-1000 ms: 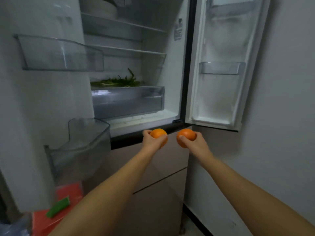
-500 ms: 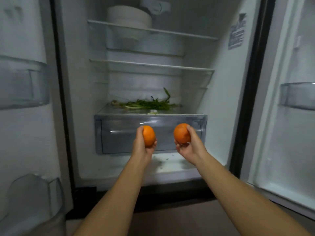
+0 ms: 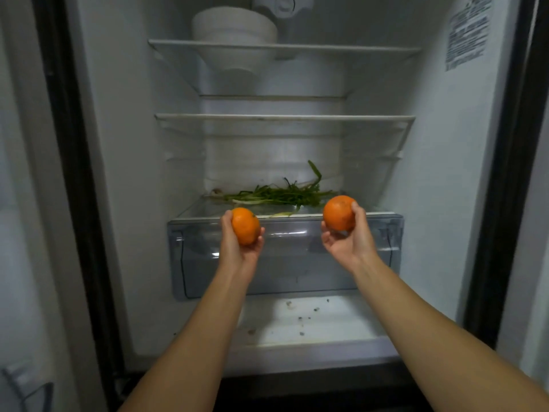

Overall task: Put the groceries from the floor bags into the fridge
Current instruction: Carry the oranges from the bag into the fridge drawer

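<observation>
The fridge (image 3: 124, 173) stands open in front of me. My left hand (image 3: 237, 251) holds an orange (image 3: 245, 226) in front of the clear crisper drawer (image 3: 285, 263), just below the drawer's top edge. My right hand (image 3: 347, 245) holds a second orange (image 3: 338, 212), slightly higher, at the level of the glass shelf over the drawer. A bunch of green leafy stalks (image 3: 279, 194) lies on that shelf, behind and between the two oranges.
Stacked white bowls (image 3: 234, 26) sit on the top shelf (image 3: 285, 49). The middle shelf (image 3: 285, 117) carries nothing. Crumbs lie on the fridge floor (image 3: 312, 322) below the drawer. A door bin (image 3: 26, 385) shows at the lower left.
Both hands have risen and moved apart with their oranges, from the drawer's front toward the shelf over it. The view has closed in on the fridge interior.
</observation>
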The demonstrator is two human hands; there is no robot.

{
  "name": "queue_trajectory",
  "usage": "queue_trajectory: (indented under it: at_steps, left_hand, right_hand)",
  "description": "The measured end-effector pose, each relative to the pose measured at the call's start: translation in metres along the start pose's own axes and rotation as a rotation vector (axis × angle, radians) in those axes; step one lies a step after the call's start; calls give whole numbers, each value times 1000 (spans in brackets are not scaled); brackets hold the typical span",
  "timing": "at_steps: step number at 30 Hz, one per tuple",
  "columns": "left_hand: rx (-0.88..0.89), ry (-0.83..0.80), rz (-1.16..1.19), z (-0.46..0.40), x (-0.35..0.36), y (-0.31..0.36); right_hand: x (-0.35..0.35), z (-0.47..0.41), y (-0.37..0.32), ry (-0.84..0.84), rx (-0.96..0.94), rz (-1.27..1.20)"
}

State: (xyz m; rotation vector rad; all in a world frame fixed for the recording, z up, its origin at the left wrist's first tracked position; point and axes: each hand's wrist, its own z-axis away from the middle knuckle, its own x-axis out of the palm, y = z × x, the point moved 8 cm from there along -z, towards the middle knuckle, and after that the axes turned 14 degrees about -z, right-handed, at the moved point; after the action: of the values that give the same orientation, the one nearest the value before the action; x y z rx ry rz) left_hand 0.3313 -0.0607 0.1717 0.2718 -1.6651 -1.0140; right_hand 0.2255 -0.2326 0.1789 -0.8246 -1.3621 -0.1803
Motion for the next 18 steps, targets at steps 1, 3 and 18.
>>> queue_trajectory:
  at_steps: [1, 3, 18]
  left_hand:
    - [20, 2, -28, 4, 0, 0]
    - [57, 12, -73, 15, 0, 1]
    - [202, 119, -159, 153, 8, 4]
  right_hand:
    - [1, 5, -2, -3, -3, 14]
    - [2, 18, -8, -12, -7, 42]
    - [-7, 143, -36, -88, 89, 187]
